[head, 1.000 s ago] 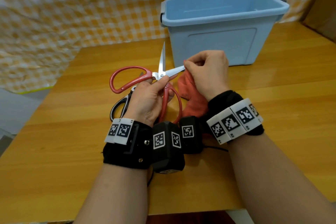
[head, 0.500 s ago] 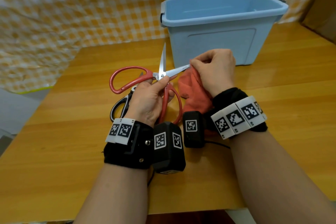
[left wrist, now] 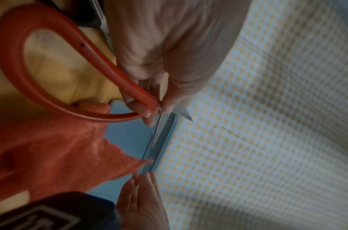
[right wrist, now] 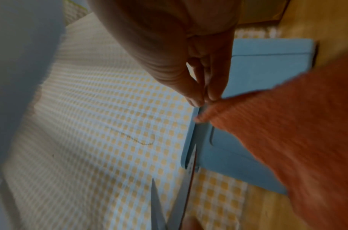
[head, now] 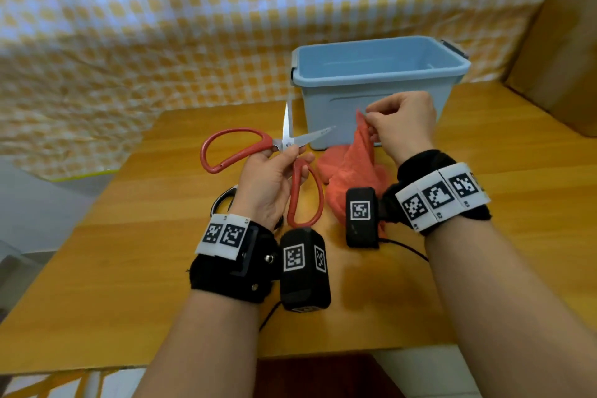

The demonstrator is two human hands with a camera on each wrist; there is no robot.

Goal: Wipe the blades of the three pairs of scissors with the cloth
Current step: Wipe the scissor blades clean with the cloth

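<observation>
My left hand (head: pixel 274 171) grips the red-handled scissors (head: pixel 245 149) near the pivot, above the table, with the blades spread apart. In the left wrist view the red scissors (left wrist: pixel 51 62) loop over my fingers. My right hand (head: pixel 400 126) pinches the top edge of the orange-red cloth (head: pixel 352 171), lifted to the right of the blade tips and clear of them. The cloth (right wrist: pixel 297 132) hangs from my pinched fingertips (right wrist: pixel 204 96) in the right wrist view. A black-handled pair of scissors (head: pixel 223 200) lies on the table, mostly hidden behind my left wrist.
A light blue plastic bin (head: pixel 374 84) stands open just behind my hands on the wooden table (head: pixel 145 236). A yellow checked sheet (head: pixel 161 26) hangs behind. A cardboard box (head: pixel 562 42) sits at the far right. A black cable (head: pixel 407 249) runs under my right wrist.
My right hand has slid the cloth off the tip of the right blade and moved away to the right and up. The left hand keeps holding the red scissors.
</observation>
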